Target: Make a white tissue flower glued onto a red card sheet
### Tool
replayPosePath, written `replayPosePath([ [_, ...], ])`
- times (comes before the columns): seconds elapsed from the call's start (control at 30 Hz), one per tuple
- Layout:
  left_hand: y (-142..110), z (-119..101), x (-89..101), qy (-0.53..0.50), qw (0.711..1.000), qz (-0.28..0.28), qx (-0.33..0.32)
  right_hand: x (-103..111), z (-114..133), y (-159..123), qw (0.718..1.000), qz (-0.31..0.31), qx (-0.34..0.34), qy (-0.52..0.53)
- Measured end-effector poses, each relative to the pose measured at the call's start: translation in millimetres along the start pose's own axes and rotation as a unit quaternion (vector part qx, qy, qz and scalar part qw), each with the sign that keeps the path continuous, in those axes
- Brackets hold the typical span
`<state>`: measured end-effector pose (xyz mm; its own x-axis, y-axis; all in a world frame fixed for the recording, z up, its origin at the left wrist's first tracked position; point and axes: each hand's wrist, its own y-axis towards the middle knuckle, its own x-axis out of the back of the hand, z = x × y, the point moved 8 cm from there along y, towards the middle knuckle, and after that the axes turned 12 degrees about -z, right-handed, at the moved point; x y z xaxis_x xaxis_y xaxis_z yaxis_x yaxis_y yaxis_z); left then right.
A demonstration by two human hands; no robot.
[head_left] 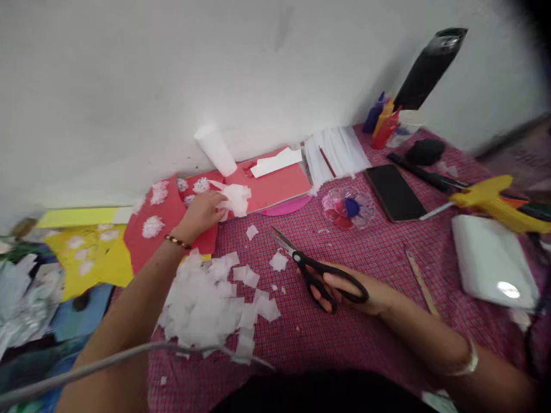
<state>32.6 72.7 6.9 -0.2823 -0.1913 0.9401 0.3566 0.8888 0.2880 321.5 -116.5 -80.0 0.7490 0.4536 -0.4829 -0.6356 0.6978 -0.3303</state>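
Observation:
My right hand [344, 287] holds black-handled scissors [318, 269], fingers in the loops, the blades slightly apart and pointing to the upper left. Close to the blade tips lies a small white paper piece [278, 261]. Farther back, my left hand [204, 212] has its fingers bent on white tissue paper [236, 199] at the edge of a red board [278, 186]. Beside that hand is a red cutout [166, 244] with white crumpled tufts. A loose heap of white paper squares [202, 304] spreads below my left forearm.
Colored bottles [385, 126] stand by the wall, near a black phone [395, 192]. A yellow glue gun [495, 201] lies at the right beside a white box [493, 261]. A yellow star cutout [92, 252] is at the left. A grey cable [107, 361] crosses the foreground.

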Motion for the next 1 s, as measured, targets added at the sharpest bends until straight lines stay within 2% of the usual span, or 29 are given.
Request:
replayPosePath([
  [0.17,14,-7,-9.5,-0.013,1.000,-0.011,0.016,-2,1,-1,1.000,0.001,0.010,0.020],
  [0.4,44,-14,-33.4,-0.071,0.995,0.062,0.032,-5,6,-1,0.999,-0.005,-0.010,0.036],
  [0.53,53,-16,-29.4,-0.142,0.987,0.048,0.061,-8,10,-1,0.999,-0.007,-0.017,0.038],
  [0.63,55,-3,-4.3,-0.230,0.964,-0.042,0.123,-9,12,-1,0.999,-0.009,-0.013,0.035],
  [0.77,47,25,48.5,-0.371,0.881,-0.215,0.199,-8,11,-1,0.999,-0.003,-0.012,0.034],
  [0.93,17,35,120.1,-0.441,0.791,-0.378,0.190,-8,13,-3,1.000,0.011,0.019,0.006],
  [1.0,-2,27,147.3,-0.437,0.776,-0.416,0.184,-10,13,-5,0.999,0.021,0.031,-0.006],
])
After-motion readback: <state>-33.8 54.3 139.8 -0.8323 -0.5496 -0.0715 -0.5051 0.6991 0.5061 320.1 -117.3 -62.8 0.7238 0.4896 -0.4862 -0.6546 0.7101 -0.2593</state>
